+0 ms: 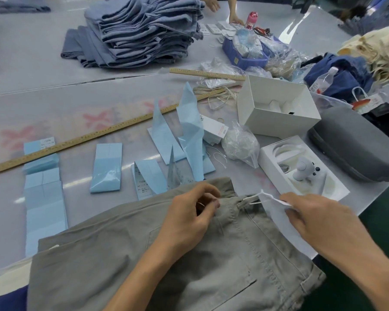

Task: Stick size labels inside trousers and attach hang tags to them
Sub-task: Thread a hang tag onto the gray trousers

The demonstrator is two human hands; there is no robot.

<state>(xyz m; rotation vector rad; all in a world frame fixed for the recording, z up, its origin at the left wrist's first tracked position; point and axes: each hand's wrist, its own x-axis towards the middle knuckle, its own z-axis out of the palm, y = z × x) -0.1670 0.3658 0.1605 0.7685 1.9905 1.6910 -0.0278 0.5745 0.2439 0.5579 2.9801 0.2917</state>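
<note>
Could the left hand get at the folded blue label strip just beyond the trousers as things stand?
Probably not at once: nothing blocks the way to the label strip, but the left hand is pinching a white string at the trousers waistband.

The khaki trousers (189, 265) run off the bottom edge, legs unseen. The left hand (189, 218) covers part of the waistband. Print on the blue label sheets (144, 182) is too small to read. The hang tag (276, 212) is motion-blurred.

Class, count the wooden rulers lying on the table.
2: a long wooden ruler running diagonally across the table's left, and a shorter wooden ruler farther back near the blue tray. Clutter might hide others.
</note>
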